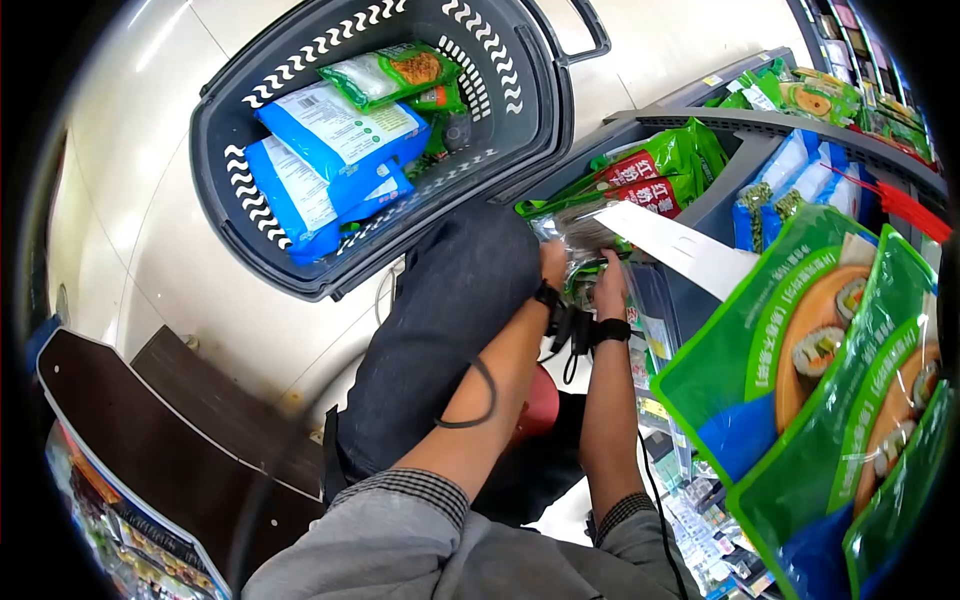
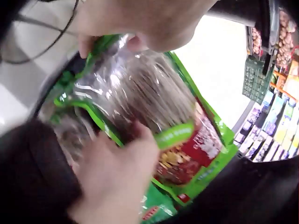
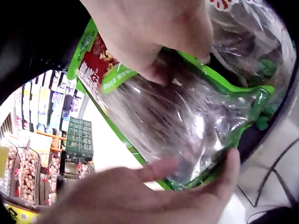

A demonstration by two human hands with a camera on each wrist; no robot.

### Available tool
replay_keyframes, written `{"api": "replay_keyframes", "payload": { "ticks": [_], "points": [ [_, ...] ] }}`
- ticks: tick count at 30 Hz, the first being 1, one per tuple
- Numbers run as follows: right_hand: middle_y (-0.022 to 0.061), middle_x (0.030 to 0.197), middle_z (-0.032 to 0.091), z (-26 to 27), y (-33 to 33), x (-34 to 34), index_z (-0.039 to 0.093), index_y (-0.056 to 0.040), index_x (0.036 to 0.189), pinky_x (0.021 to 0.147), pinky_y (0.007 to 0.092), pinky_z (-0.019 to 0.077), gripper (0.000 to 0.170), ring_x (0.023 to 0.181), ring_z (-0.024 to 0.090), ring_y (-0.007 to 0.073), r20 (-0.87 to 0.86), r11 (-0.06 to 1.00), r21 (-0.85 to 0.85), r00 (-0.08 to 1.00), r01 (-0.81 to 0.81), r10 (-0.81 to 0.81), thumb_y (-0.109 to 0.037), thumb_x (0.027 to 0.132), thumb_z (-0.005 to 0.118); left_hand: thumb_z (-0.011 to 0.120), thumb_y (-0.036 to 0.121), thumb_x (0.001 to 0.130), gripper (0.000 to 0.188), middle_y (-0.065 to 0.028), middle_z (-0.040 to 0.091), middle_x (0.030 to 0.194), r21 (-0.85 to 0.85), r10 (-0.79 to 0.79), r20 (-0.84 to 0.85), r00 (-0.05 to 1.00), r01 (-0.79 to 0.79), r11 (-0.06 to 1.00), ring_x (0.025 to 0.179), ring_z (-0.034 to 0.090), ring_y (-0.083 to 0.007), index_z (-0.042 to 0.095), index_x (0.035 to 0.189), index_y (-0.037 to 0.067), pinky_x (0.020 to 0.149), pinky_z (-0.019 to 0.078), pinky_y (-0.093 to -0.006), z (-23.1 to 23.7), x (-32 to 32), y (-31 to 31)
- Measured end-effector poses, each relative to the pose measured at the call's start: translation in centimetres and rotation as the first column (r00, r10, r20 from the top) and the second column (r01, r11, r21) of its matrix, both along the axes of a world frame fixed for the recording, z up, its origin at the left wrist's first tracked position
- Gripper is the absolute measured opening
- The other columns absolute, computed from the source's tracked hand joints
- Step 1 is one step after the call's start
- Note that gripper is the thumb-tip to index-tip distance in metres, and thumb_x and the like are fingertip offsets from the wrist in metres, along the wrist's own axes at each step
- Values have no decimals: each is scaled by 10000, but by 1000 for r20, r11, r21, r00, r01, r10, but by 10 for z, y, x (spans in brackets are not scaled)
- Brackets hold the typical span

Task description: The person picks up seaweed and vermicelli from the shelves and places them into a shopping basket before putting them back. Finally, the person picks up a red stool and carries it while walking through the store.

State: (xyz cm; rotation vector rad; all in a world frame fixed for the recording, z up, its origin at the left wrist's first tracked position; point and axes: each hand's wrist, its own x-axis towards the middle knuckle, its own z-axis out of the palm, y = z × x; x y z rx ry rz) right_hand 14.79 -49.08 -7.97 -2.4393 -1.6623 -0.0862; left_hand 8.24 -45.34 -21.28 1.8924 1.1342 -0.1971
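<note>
A clear, green-edged bag of greyish-brown strands (image 1: 588, 232) (image 2: 154, 88) (image 3: 145, 98) lies tilted between the two hands, its red label end farther from the left hand. At the bag's clear end, my left hand (image 1: 553, 264) (image 2: 149, 21) (image 3: 145, 193) grips the plastic with thumb and fingers. My right hand (image 1: 610, 290) (image 2: 117, 170) (image 3: 159, 28) holds a long side edge near the label, the thumb over the front; its other fingers are partly hidden. Another clear bag (image 2: 72, 135) (image 3: 252, 42) sits beside that edge.
A dark basket (image 1: 225, 200) at upper left holds blue packs (image 1: 345, 130) and green packs (image 1: 395, 75). Shelf bins at right hold green-and-red packs (image 1: 655, 180) and blue bags (image 1: 790, 180). Large green packs (image 1: 790, 330) hang at right, beside a white strip (image 1: 680, 248).
</note>
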Motion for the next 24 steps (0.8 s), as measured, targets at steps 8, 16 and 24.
{"api": "replay_keyframes", "payload": {
  "ticks": [8,16,24],
  "points": [
    [117,1000,520,30,14,-3,443,-14,1207,794,307,405,517,870,478,202,-620,783,-54,594,620,-513,-314,816,599,412,278,874,648,-331,371,1278,-529,891,-382,246,-849,8,1103,459,-444,130,1363,-41,935,355,-445,167,-50,104],
    [164,1143,481,105,82,-11,315,-37,1330,875,329,393,657,995,477,243,-178,894,164,904,416,-388,-312,813,613,306,354,929,539,-356,453,1173,-428,862,-423,280,-900,82,1041,471,-485,463,1112,-128,883,354,-497,110,-15,67],
    [209,1255,419,67,64,20,220,-72,1386,923,338,389,596,1083,480,261,-576,818,136,716,559,-394,-121,870,516,337,470,901,662,-317,372,1282,-345,927,-356,117,-939,-14,1128,426,-439,332,1244,-96,901,340,-460,145,-17,80]
  ]
}}
